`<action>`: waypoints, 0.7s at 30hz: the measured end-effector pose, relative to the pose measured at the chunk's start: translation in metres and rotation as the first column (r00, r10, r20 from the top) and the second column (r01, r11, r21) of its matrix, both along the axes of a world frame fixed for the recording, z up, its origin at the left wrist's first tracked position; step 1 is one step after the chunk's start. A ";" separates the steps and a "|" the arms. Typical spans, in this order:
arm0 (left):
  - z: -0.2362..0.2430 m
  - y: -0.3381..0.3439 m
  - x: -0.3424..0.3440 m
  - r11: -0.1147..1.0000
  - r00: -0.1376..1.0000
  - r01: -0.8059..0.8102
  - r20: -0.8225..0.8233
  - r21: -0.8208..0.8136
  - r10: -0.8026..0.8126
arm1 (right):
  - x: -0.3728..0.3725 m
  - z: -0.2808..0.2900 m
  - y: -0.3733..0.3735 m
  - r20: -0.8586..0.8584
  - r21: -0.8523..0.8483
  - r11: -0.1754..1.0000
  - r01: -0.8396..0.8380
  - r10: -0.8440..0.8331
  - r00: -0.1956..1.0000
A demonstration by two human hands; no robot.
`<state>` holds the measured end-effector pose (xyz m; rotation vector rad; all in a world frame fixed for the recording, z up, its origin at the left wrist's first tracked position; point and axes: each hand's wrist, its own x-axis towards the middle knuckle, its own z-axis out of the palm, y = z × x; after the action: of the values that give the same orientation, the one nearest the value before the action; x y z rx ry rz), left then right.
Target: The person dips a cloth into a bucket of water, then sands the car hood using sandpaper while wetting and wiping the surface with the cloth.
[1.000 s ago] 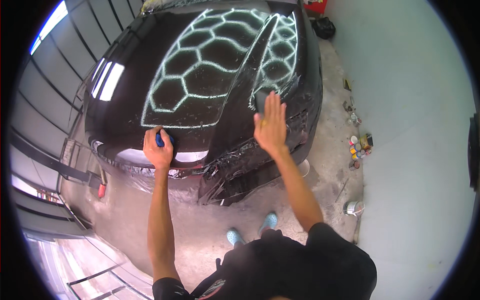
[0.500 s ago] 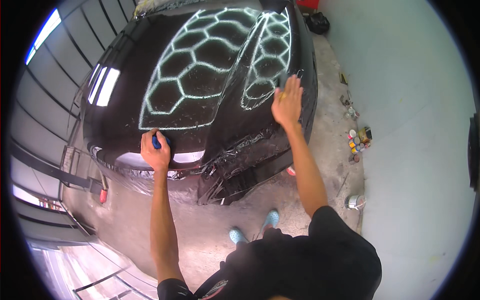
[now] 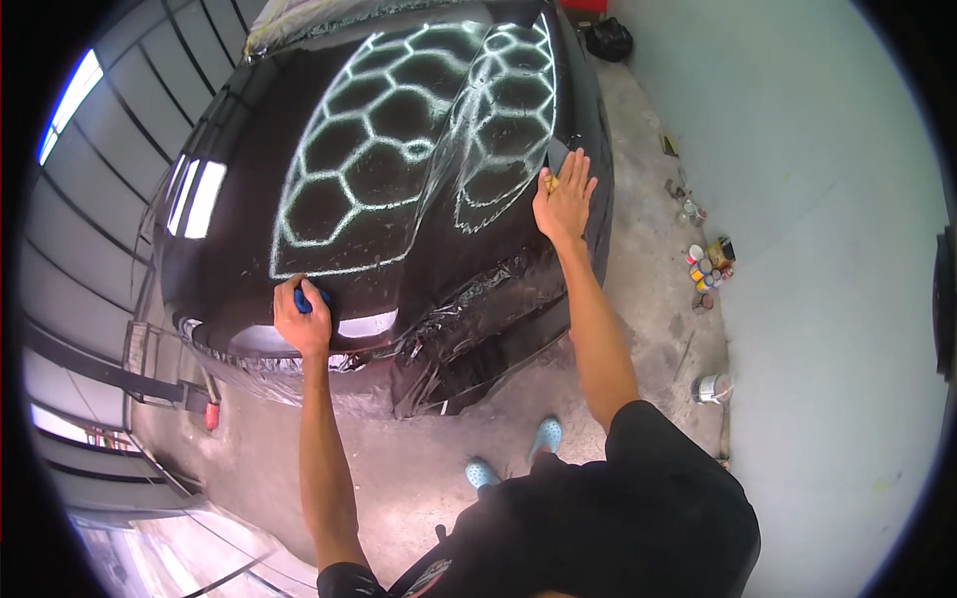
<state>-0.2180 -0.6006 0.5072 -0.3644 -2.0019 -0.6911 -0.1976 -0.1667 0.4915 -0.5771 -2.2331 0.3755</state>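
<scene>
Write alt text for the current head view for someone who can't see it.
A person reaches over a glossy dark car hood bearing a white honeycomb pattern. The left hand holds a blue object just below the pattern's lower-left corner. The right hand, fingers extended, covers part of a gray piece by the pattern's right edge.

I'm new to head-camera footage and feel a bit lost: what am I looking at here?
There is no machine: these are a person's bare hands, seen from above by a fisheye camera worn on the head, so straight edges bend. The big dark surface looks like a car hood, with a white honeycomb pattern on it and crinkled sheeting along its front. The left hand holds a small blue object. The right hand lies flat over a dark grey piece; whether it is gripped or only pressed, I can't tell.
</scene>
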 end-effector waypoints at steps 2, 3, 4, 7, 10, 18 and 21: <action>0.000 -0.002 -0.001 1.000 1.000 0.005 -0.007 -0.006 -0.005 | 0.003 -0.005 -0.020 -0.045 -0.077 0.995 0.058 -0.062 0.997; -0.001 -0.007 0.000 1.000 1.000 0.003 -0.009 -0.006 -0.003 | 0.013 -0.013 -0.048 -0.015 -0.067 0.997 0.031 -0.032 0.999; -0.003 -0.012 0.002 1.000 1.000 0.004 -0.006 0.000 -0.004 | 0.030 -0.025 -0.082 -0.020 -0.057 0.998 -0.041 0.040 0.999; -0.005 -0.011 0.003 1.000 1.000 -0.008 -0.009 -0.001 0.008 | 0.032 -0.023 -0.069 -0.013 -0.017 0.995 -0.096 0.096 0.995; -0.004 -0.003 -0.002 1.000 1.000 0.009 -0.011 0.006 -0.009 | -0.004 0.005 0.016 0.021 -0.117 0.993 0.004 -0.002 1.000; -0.002 -0.010 0.003 1.000 1.000 -0.026 0.013 0.000 0.026 | 0.028 -0.035 -0.059 -0.051 -0.106 0.994 -0.039 0.034 0.998; -0.001 -0.005 -0.001 1.000 1.000 -0.006 -0.017 0.007 0.006 | 0.000 -0.003 0.019 -0.031 -0.216 0.976 0.018 -0.026 0.999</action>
<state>-0.2192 -0.6058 0.5058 -0.3585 -1.9836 -0.6889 -0.1979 -0.1477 0.4887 -0.7036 -2.1659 0.6177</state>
